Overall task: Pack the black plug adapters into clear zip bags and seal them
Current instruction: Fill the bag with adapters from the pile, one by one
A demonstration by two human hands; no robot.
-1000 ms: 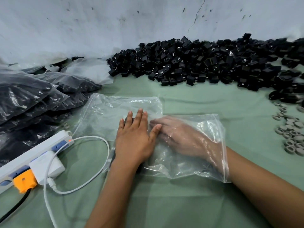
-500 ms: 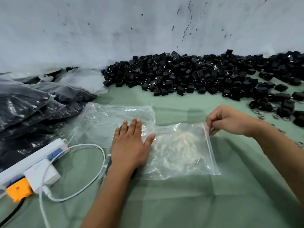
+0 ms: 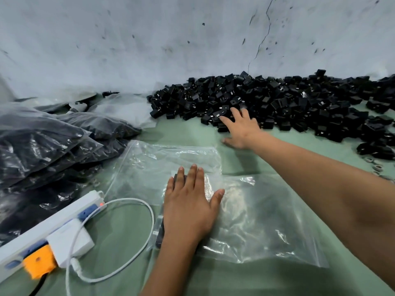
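Right hand (image 3: 241,128) moved onto adapters (image 3: 277,103), ungripped

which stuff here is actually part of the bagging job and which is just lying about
Part of the job:
- pile of black adapters, right hand reaching into it
- clear zip bag, left hand flat on it
- filled bags

Lying about:
- white power strip
- white charger and cable
- small rings
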